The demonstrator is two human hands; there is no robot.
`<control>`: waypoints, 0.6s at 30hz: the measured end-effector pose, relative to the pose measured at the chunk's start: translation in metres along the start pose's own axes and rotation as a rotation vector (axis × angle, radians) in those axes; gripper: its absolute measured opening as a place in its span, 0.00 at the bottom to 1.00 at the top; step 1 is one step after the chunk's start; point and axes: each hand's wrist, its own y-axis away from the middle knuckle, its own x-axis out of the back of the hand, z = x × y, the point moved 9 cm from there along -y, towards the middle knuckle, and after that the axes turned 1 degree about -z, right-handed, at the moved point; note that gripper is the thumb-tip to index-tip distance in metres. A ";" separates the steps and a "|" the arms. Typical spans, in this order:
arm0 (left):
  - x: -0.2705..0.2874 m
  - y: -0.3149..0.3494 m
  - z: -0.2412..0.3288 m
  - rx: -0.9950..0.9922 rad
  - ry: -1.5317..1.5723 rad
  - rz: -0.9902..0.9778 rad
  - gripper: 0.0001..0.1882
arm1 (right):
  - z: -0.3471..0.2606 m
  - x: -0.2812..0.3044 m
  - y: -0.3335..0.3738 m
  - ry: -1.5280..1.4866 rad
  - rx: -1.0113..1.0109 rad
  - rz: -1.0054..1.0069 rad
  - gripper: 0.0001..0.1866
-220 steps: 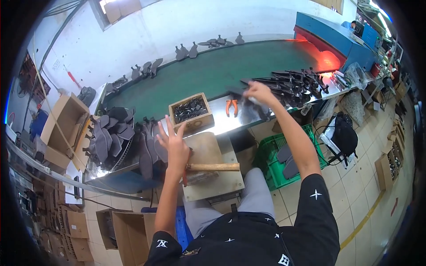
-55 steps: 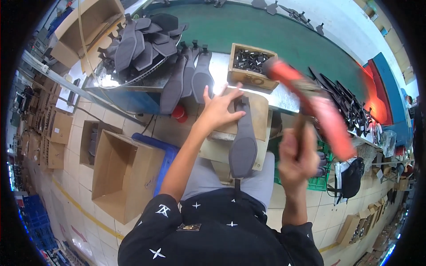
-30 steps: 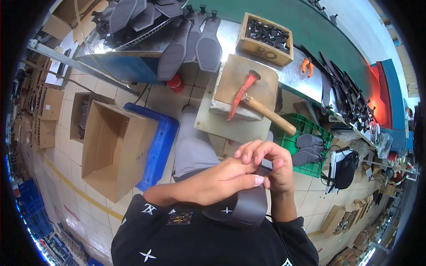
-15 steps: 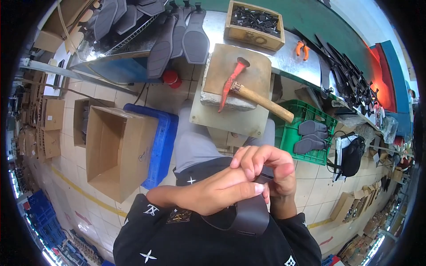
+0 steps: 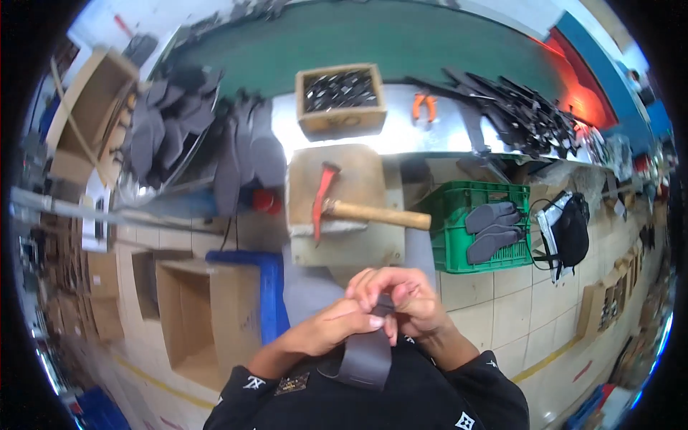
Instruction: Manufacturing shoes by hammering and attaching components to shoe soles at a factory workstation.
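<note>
The view is now taking in more of the green belt [image 5: 344, 43], and the hammer [image 5: 358, 211] — blurring in the right hand [image 5: 405, 297] earlier — is now lying across the tan-topped block [image 5: 358, 168]. The dark shoe piece [image 5: 367, 358] is resting low before the person's chest, its broad brown-black band curving smoothly and catching a dull sheen. Both hands are closing together on it: the left hand [image 5: 333, 326] is pinching beside the band, the right is curling its fingers over the narrow end. The hammer is showing red metal and pale wood; the wooden box [image 5: 340, 125] is holding small, angular black pieces [image 5: 342, 89].
</note>
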 end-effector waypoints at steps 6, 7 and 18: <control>0.047 -0.021 -0.005 -0.253 0.266 0.360 0.33 | -0.009 0.060 -0.009 0.152 -0.187 0.154 0.23; 0.050 -0.019 -0.018 -0.236 0.232 0.275 0.33 | -0.035 0.071 -0.014 0.331 0.039 0.165 0.23; 0.249 0.029 0.136 -0.458 -0.537 0.895 0.24 | -0.268 0.357 -0.134 2.514 0.349 0.743 0.21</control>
